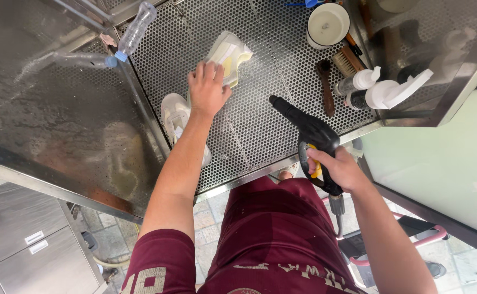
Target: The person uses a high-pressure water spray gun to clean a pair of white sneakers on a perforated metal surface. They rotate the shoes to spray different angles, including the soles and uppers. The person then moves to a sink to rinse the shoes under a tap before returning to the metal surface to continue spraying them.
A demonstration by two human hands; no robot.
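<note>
The left hand (208, 90) rests its fingertips on a pale cream-and-yellow sneaker (229, 53) lying on the perforated stainless-steel wash tray (260, 130); a second white sneaker (174, 114) lies just beside the wrist. The right hand (340, 170) is clenched around the black plastic spray gun (310, 133) with yellow trigger, its nozzle over the tray's front edge.

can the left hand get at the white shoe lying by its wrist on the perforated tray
Probably yes. The left hand rests on the pale yellow shoe, and the white shoe lies right beside its forearm on the perforated tray, with nothing over it. The right hand grips the spray gun, off to the side.
</note>
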